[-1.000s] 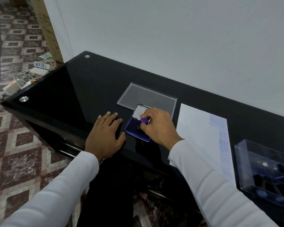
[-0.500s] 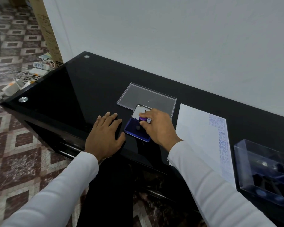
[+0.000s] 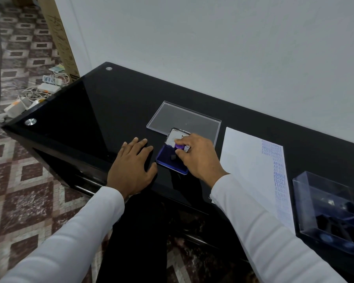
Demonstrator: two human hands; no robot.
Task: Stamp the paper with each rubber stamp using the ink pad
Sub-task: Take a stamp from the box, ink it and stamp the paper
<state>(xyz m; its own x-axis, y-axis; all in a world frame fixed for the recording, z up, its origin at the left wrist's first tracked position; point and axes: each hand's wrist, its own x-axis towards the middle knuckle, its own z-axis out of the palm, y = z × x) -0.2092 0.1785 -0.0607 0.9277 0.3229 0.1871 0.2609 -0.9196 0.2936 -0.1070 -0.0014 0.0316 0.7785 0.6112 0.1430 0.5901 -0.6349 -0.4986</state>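
The black glossy surface point(image 3: 74, 111) stands against a pale wall, with patterned floor tiles to its left. On it, right of centre, lies the white paper point(image 3: 247, 166), carrying a column of blue stamped words down its right edge, among them "FRAGILE" and "AIR MAIL". At the far right, just beside the paper, sits a clear box point(image 3: 315, 203) with dark stamps inside; how many cannot be told. A flat clear lid point(image 3: 178, 117) lies behind the ink pad point(image 3: 167, 158), whose blue pad faces up with its hinged cover raised at the back. The left hand point(image 3: 132, 166) lies flat on the surface, fingers straight and spread, its thumb right at the pad's left edge. The right hand point(image 3: 198, 158) is over the pad, thumb and fingers pinching a purple-topped stamp point(image 3: 179, 147) held upright there. Whether its face touches the ink cannot be told. A small dark mark shows on the ink below the stamp.
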